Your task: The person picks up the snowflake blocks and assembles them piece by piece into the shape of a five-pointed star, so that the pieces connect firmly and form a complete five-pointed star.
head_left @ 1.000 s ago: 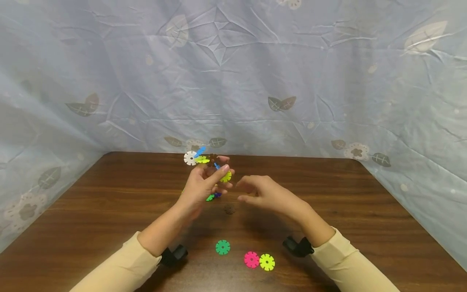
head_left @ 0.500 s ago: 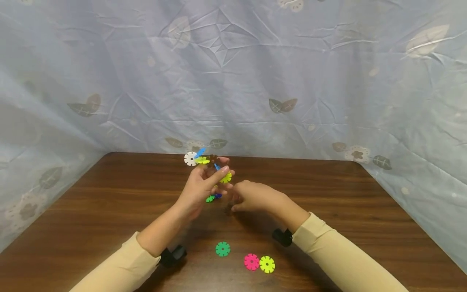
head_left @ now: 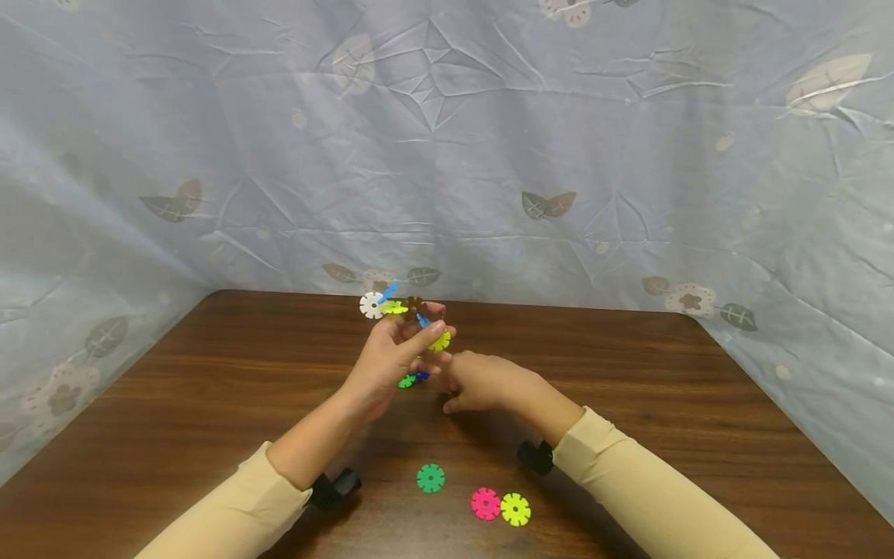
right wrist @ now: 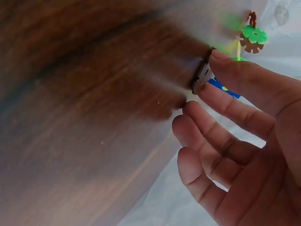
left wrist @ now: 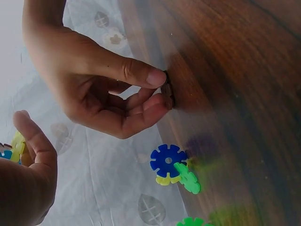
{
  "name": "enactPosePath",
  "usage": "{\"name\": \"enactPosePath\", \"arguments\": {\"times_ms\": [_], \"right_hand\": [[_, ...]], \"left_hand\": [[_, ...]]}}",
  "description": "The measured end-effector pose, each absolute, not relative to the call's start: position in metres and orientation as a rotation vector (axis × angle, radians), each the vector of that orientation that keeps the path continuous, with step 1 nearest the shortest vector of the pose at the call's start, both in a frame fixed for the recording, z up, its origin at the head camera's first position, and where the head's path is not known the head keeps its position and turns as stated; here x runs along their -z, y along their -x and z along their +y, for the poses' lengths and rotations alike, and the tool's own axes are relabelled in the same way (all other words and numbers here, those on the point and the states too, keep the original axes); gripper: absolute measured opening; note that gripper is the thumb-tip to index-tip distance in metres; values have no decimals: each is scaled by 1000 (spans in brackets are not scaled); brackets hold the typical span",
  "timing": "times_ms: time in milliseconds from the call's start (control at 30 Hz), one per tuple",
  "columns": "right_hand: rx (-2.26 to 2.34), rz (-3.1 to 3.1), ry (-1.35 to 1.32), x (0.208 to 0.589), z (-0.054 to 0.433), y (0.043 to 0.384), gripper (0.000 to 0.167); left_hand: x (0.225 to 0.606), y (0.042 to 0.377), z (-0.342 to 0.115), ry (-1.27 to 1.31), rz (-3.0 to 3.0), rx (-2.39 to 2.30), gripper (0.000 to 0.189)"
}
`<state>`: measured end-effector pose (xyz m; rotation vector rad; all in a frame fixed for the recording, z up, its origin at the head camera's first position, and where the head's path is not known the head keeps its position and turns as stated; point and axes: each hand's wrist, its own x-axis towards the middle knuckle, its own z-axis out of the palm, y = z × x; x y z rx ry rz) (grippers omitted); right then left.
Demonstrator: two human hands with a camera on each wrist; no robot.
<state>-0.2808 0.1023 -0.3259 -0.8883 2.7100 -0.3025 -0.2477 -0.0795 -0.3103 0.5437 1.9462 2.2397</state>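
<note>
My left hand [head_left: 387,361] holds a joined cluster of notched plastic discs above the table. A white disc [head_left: 371,305], a light blue disc [head_left: 389,293] and a brown disc [head_left: 414,305] show beyond the fingers. Under the thumb is a yellow disc [head_left: 441,341]. Just right of it, my right hand [head_left: 489,382] is low over the tabletop. Its thumb and index finger pinch a dark brown notched disc [right wrist: 203,71] by the edges. Below the left hand, a dark blue disc [left wrist: 160,165] is joined to a bright green disc [left wrist: 188,179]; whether they belong to the held cluster I cannot tell.
A green disc [head_left: 431,478] lies flat near the front of the wooden table [head_left: 209,435]. To its right are a pink disc [head_left: 485,505] and a yellow-green disc [head_left: 515,509], side by side. A patterned grey curtain [head_left: 447,155] surrounds the table's back and sides.
My right hand has moved left and down to the brown disc on the tabletop and pinched it. The left hand keeps its hold on the cluster, nearly still.
</note>
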Motion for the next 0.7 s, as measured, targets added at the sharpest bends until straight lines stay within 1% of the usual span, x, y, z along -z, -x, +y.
{"name": "enactPosePath", "arguments": {"times_ms": [133, 267, 500, 700], "right_hand": [[376, 2695, 917, 331, 107, 284, 21], [492, 2675, 1017, 335, 117, 286, 21], [808, 2689, 1132, 331, 140, 282, 6], [1089, 2846, 1196, 314, 154, 272, 10]], "left_hand": [[312, 248, -79, -544, 1941, -2233, 35], [312, 248, -79, -542, 1956, -2210, 34], [311, 247, -79, -567, 2001, -2170, 38], [310, 247, -79, -600, 2021, -2156, 39]]}}
